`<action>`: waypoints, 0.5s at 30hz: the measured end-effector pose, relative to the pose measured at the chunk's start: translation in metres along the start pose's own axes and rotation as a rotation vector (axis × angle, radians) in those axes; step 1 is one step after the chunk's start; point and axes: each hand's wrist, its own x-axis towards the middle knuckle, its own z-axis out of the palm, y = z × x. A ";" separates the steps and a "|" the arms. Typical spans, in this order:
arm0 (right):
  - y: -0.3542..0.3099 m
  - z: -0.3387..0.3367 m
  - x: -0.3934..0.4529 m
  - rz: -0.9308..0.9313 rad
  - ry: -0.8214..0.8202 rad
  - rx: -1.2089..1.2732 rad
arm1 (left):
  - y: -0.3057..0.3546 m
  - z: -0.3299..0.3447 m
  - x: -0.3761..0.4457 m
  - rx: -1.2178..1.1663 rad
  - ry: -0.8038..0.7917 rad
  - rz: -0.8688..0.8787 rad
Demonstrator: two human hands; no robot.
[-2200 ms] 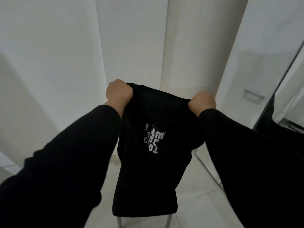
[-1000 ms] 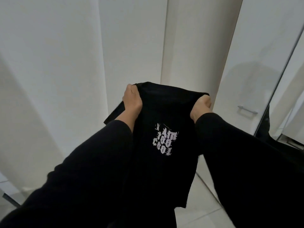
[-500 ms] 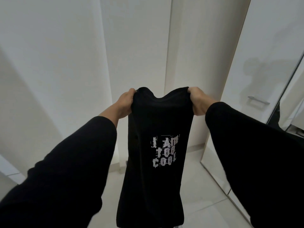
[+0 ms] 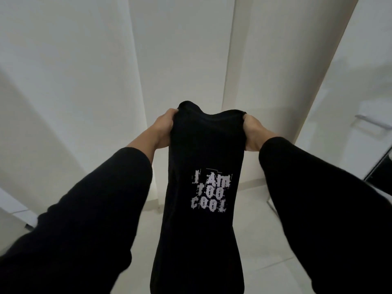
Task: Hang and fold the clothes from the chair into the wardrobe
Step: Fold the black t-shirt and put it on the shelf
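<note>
Black shirt hangs in mid-air in front of the person, long axis vertical, top edge up between the two hands, lower end dropping out of the bottom of the frame. It is folded or bunched narrow, a long strip rather than spread wide. White print "I AM TOO COOL" faces the camera, upright and readable, low on the right half of the visible cloth. Top edge sags a little between the grips, with a hump near the left corner.

Left hand grips the top left corner, fingers curled tight over the edge, cloth bunched inside. Right hand grips the top right corner the same way, fingers curled around the edge, thumb side toward the camera. Both hands level, near each other, shirt stretched between. Both arms in black sleeves, reaching forward.

Behind: white wardrobe doors, closed panels with vertical seams. Right side, another white door with a metal handle. Dark strip at far right edge, cannot tell what it is. Pale tiled floor below the shirt.
</note>
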 end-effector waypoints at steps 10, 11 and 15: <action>-0.034 0.007 0.085 -0.083 -0.126 0.027 | 0.019 -0.004 0.073 -0.047 -0.060 0.009; -0.033 0.006 0.086 -0.093 -0.148 0.018 | 0.016 -0.005 0.072 -0.047 -0.071 -0.002; -0.015 0.001 0.076 -0.065 -0.187 0.008 | 0.000 -0.005 0.055 -0.017 -0.128 -0.050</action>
